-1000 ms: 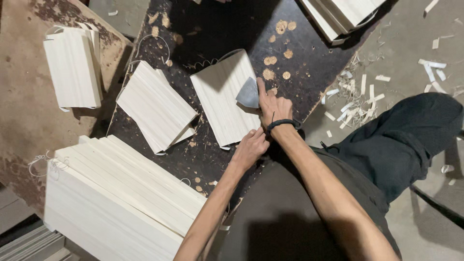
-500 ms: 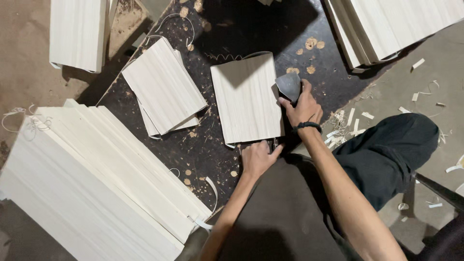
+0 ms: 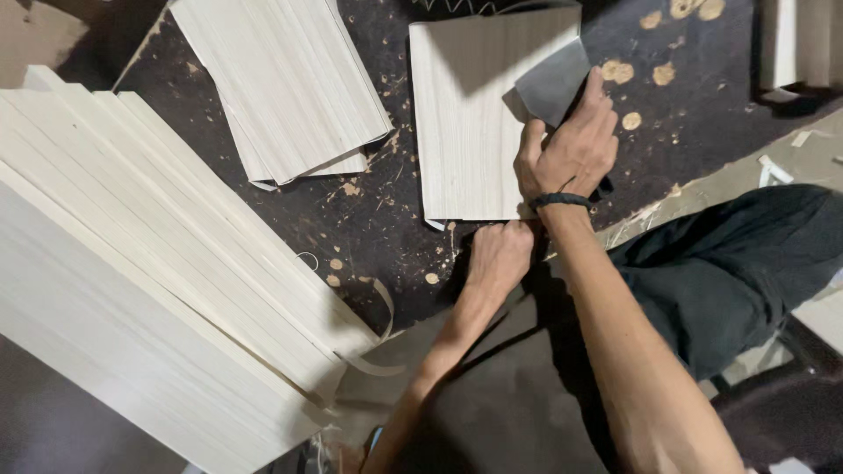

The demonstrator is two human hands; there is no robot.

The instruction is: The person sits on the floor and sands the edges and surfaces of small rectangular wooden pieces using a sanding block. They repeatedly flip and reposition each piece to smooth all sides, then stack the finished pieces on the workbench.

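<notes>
So the pale wood panel [image 3: 479,123] lies flat on the dark, glue-spotted desk [image 3: 369,219], long axis running away from the person, grain lines going the same way. The right hand [image 3: 571,149] sits on the panel's right edge with its grip pressed together around a grey wedge-shaped scraper blade [image 3: 551,81]. The blade points up and left, onto the panel's upper right corner. So the panel lies to the left of that hand, and the blade overlaps its face.

The left hand [image 3: 499,256] is closed into a loose fist right at the panel's near edge, seemingly pinning or pinching that bottom edge; I can't tell whether the fingers actually hold anything. It's the nearer hand to the person, the right one reaches farther out. There's a dark band on the right wrist.

Around it: a fanned pile of similar panels [image 3: 285,83] to the upper left, and a big stack of long pale boards [image 3: 149,281] on the left. No containers anywhere, just loose stacks and shavings.
</notes>
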